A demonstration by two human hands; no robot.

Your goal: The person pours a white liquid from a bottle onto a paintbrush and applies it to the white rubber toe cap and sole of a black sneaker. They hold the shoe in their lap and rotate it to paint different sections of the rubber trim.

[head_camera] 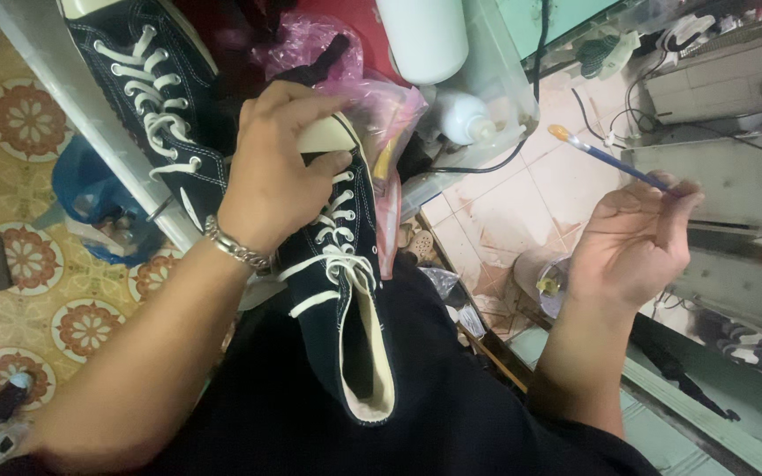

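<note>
Lower centre: dark high-top sneaker with white laces lies on the lap, toe pointing up-frame. Left hand clamps fingers over its toe cap; silver bracelet on the wrist. Right hand, centre right, pinches a blue paintbrush, bristles aimed upper left. Upper left: second matching sneaker. Top centre: white bottle.
</note>
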